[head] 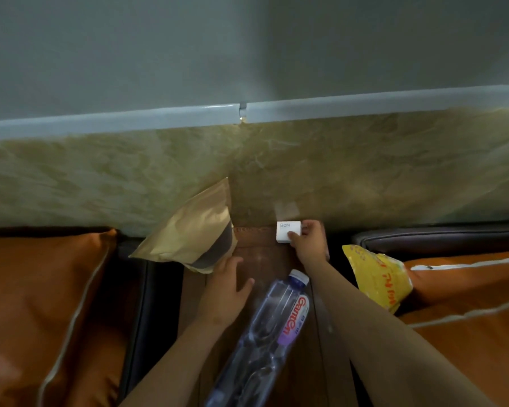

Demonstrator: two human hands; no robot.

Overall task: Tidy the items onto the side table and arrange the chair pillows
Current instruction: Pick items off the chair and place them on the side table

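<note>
Hands apart — right hand (307, 242) pinches the white charger (285, 230), left hand (227, 286) spread-fingered just beside the gold bag (188, 233).

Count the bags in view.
2: a gold bag over the side table's left edge, near the left hand; a yellow bag against the right orange pillow. Others may be hidden.
</note>
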